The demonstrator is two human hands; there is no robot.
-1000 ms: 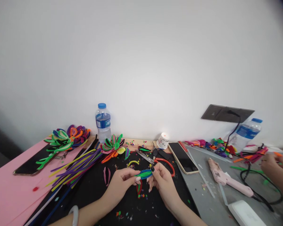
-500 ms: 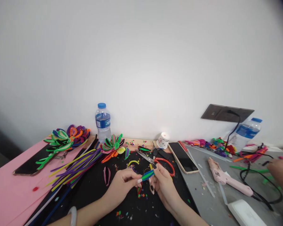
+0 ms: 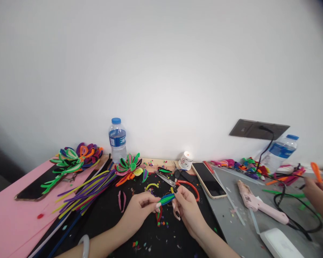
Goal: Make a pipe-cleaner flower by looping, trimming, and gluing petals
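**Both hands pinch a folded pipe-cleaner bundle over the black mat**

The left hand and the right hand meet just above the black mat, near the middle of the table. Between them sits a short bundle of blue, green and yellow pipe cleaners, lifted off the mat. The left fingers are closed on its near end; the right fingers are clamped on its far end.

Room is tight behind the hands: red-handled scissors lie just beyond the right hand, with a phone beside them at the mat's right edge. To the left, a sheaf of long pipe cleaners fans across the mat's edge, well apart from the left hand. A finished pipe-cleaner flower and a water bottle stand nearer the wall. The mat in front of the wrists holds only small coloured scraps.

On the grey side, a pink glue gun lies with its black cord looping. At the right edge, another person's hand holds an orange piece.
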